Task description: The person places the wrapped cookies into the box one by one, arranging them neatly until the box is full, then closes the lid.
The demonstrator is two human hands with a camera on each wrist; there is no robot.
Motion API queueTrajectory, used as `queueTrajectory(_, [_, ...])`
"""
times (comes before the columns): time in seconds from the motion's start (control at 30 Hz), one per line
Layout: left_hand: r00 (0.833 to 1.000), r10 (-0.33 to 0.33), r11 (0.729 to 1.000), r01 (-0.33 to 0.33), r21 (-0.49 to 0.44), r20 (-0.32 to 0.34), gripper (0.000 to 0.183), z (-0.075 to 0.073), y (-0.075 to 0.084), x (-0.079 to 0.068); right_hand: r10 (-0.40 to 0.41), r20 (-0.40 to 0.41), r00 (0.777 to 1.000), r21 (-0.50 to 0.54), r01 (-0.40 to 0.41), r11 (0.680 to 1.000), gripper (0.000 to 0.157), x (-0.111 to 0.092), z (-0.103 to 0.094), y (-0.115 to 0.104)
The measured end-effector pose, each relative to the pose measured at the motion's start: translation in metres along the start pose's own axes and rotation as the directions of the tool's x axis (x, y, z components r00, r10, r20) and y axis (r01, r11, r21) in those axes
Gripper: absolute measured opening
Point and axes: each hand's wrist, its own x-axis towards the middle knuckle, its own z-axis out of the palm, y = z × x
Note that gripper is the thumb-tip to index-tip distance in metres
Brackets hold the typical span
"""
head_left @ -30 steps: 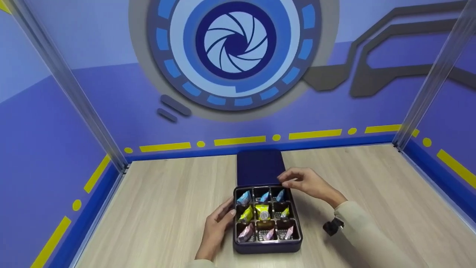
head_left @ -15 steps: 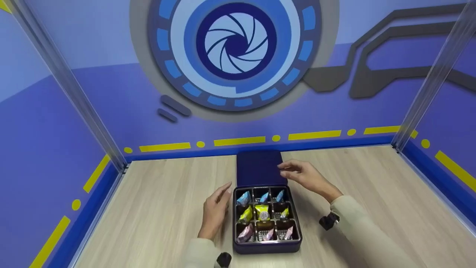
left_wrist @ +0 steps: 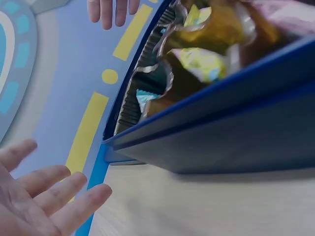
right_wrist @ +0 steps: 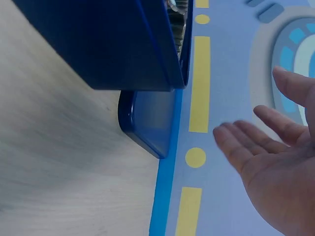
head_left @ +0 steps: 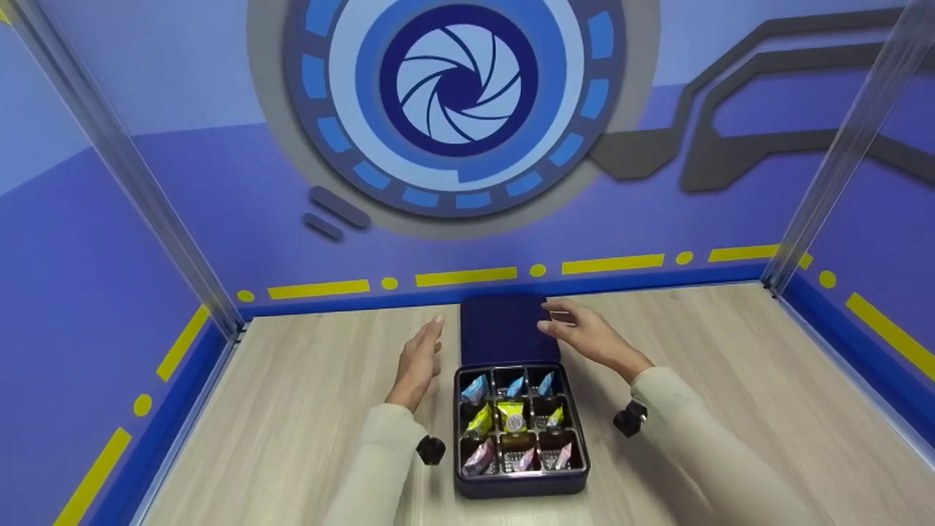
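Observation:
A dark blue tin box [head_left: 522,485] sits on the table with its inner tray split into several compartments. Small wrapped sweets lie one to a compartment: blue ones [head_left: 475,388] at the back, yellow ones [head_left: 513,417] in the middle row, pink ones [head_left: 479,458] in front. The flat dark blue lid [head_left: 508,329] lies just behind the box. My left hand [head_left: 418,365] hovers left of the box, fingers extended and holding nothing. My right hand [head_left: 588,334] is at the lid's right edge, fingers loosely bent; the right wrist view shows its palm [right_wrist: 285,167] bare.
The light wood table [head_left: 314,409] spreads out on both sides of the box. A printed blue-purple wall [head_left: 219,219] stands right behind the lid, with side panels and metal corner posts [head_left: 825,161] left and right. Black wrist cameras [head_left: 431,449] sit on both sleeves.
My left hand has left the box's left side and moved forward, up toward the lid's level. The right hand has shifted slightly forward along the lid's right edge. Box and sweets stay put.

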Motion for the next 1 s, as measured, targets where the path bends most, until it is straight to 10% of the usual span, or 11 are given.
queueTrajectory(0.57, [0.987,-0.121,0.992,0.118,0.035,0.105,0.101,-0.001,0.011,0.032,0.241,0.115,0.964,0.127,-0.255,0.959,0.098,0.020,0.007,0.013])
queueTrajectory(1.0, [0.974,-0.128,0.990,0.136,-0.032,0.188,0.091,0.011,0.003,0.048,0.335,0.081,0.939,0.214,-0.344,0.914,0.087,0.030,0.023,0.020])
